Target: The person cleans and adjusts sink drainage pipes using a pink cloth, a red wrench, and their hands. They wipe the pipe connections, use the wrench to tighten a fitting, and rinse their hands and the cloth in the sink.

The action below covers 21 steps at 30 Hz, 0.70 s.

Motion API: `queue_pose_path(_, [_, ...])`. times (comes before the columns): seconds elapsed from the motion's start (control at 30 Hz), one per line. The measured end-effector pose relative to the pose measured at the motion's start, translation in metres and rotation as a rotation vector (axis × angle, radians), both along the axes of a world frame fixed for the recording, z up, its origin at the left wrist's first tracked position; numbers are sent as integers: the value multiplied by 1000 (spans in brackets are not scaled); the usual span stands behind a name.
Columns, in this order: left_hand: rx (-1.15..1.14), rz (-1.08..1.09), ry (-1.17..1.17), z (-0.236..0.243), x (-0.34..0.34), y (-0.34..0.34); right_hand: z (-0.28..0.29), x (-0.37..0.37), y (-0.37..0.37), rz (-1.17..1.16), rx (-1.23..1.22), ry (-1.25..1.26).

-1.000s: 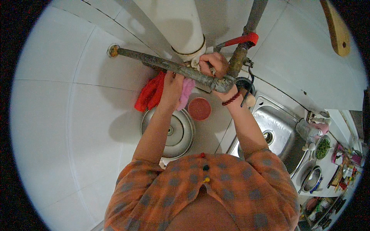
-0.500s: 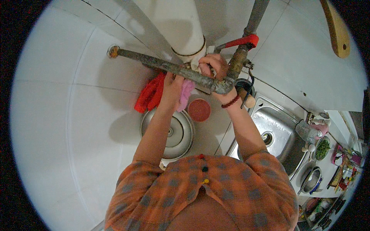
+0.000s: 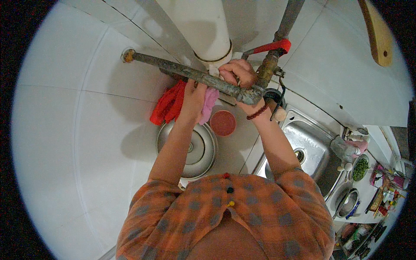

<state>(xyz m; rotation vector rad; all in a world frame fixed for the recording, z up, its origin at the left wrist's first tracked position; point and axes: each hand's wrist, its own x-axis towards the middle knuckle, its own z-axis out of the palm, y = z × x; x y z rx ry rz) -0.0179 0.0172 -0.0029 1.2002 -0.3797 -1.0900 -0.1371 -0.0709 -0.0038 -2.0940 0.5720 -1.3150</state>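
Note:
Both my hands reach up behind a grey, corroded metal pipe (image 3: pixel 173 67), close to the foot of a thick white pipe (image 3: pixel 203 30). My right hand (image 3: pixel 238 73) has its fingers curled in against a crumpled white cloth or paper (image 3: pixel 213 69); a dark red bead bracelet (image 3: pixel 258 112) circles that wrist. My left hand (image 3: pixel 193 97) is lower and to the left, its fingertips hidden behind the pipe. It lies between a red cloth (image 3: pixel 168 104) and a pink cloth (image 3: pixel 209 105); whether it grips either is hidden.
A red-handled valve lever (image 3: pixel 268 47) juts from the upright pipe on the right. Below my hands are a round lidded metal pot (image 3: pixel 195 158) and a reddish round tub (image 3: pixel 223 123). A steel sink (image 3: pixel 316 147) stands at right, with a dish of greens (image 3: pixel 360 169) beyond.
My right fingers have shifted slightly over the white material, and less of it shows. My left hand stays nearly in place; the view has moved a little.

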Motion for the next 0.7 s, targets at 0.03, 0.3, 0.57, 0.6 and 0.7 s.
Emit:
queue_pose_path(0.03, [19,-4,15,-1,0,-1,-2,0,-1,-4,24,24])
queue_pose_path(0.3, [-16,-21,-36,-5,4,1,-12,-4,20,-73,254,-108])
queue_pose_path(0.57, [-47,-34,-51,1,-5,-4,-37,0,-3,-77,334,-131])
queue_pose_path(0.6, [-49,-37,-64,3,-4,-3,-34,-3,0,-83,447,-126])
queue_pose_path(0.7, [-33,7,-16,-6,1,-1,-24,8,7,-49,455,-317])
